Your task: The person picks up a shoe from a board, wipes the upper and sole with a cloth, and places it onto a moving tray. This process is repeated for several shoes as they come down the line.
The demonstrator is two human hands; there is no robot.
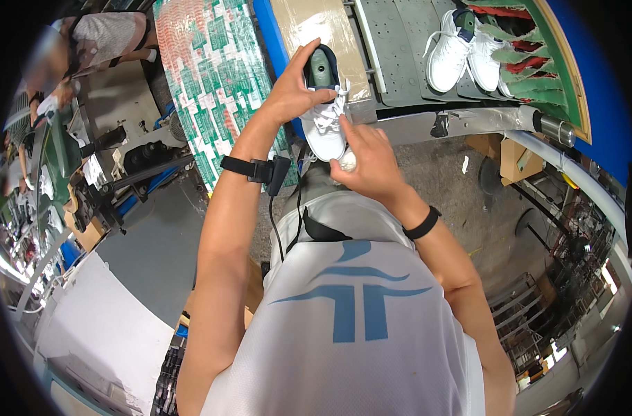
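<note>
A white lace-up sneaker [321,142] with a dark lining is in front of me, its toe toward me, at the near edge of a brown taped surface. My left hand [292,90] grips it round the collar, thumb across the tongue and fingers along the outer side. A green piece [321,69] shows inside the shoe opening. My right hand [373,159] is at the shoe's right side, index finger against the side by the white laces [328,119]. Between its thumb and curled fingers is a small white wad [348,161], perhaps cloth; the fingers partly hide it.
A pair of white sneakers [449,59] stands on a grey slatted conveyor [399,48] at the right, before a green and red strip curtain [531,66]. Left of me is a panel wrapped in green and white printed tape [215,76]. Another person [111,31] is at the far left.
</note>
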